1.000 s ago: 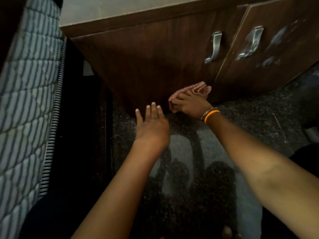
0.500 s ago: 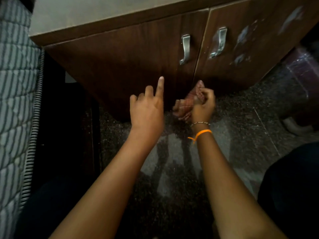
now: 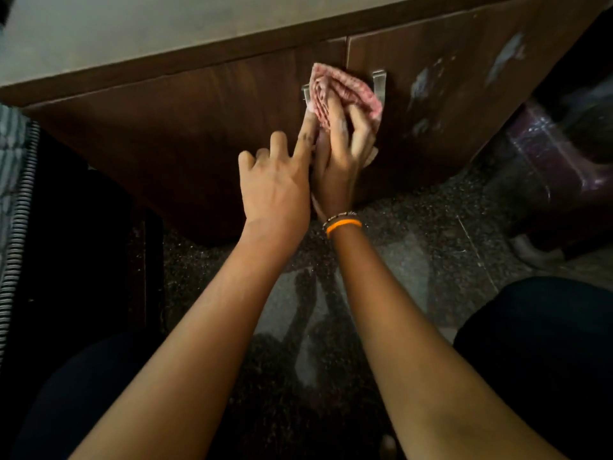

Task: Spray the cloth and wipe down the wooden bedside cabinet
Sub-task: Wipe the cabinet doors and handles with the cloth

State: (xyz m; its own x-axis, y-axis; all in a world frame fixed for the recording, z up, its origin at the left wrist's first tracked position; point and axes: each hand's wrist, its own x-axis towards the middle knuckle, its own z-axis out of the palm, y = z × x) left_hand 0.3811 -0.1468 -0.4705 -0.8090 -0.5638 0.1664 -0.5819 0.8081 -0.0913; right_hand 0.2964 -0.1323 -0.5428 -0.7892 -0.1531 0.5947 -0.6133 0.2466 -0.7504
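The dark wooden bedside cabinet (image 3: 205, 121) fills the top of the view, with two doors and a pale top. My right hand (image 3: 338, 161), with an orange band at the wrist, presses a pink checked cloth (image 3: 345, 89) flat against the door fronts, over the two metal handles (image 3: 379, 84). The left handle is mostly hidden by the cloth. My left hand (image 3: 275, 184) sits just left of the right hand, fingers spread, its forefinger touching the cloth's lower left edge. White smears (image 3: 421, 84) mark the right door. No spray bottle is in view.
A striped quilted mattress edge (image 3: 15, 180) runs down the far left. The floor (image 3: 414, 247) is dark speckled stone. A maroon plastic-wrapped object (image 3: 557, 161) stands at the right beside the cabinet. My dark-clothed knees are at the bottom corners.
My right hand has carried the cloth up from the cabinet's bottom edge to the handles. My left hand rose with it and now touches the cloth.
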